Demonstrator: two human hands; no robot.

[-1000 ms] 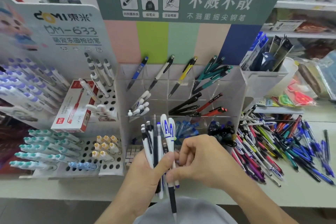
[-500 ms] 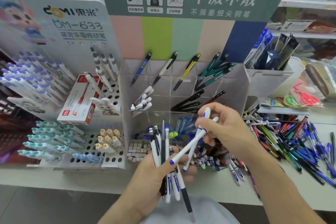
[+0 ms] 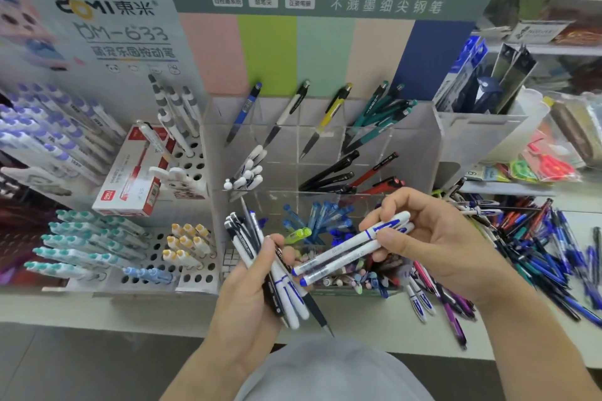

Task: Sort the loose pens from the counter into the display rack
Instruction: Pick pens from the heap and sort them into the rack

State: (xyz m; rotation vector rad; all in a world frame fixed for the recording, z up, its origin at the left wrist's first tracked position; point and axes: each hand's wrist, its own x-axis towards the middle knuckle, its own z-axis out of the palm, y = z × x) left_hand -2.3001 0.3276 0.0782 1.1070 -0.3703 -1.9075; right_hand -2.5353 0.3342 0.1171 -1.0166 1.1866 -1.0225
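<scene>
Both hands full of pens in front of the clear acrylic display rack

L to R: far-left white peg rack w/ teal-capped pens & yellow-capped pens, red pen box leaning above it; left hand has fingers curled tight round a bundle of white/black pens, tips pointing down over counter edge; right hand pinches two white pens w/ blue print between thumb & curled fingers, held slanted, blue tips just beside the bundle, in front of the rack's low front bin; rack upper cells hold blue, white, yellow, teal, black, red pens; loose pen pile spread on counter to the right of the rack, mostly blue, some red/purple
</scene>
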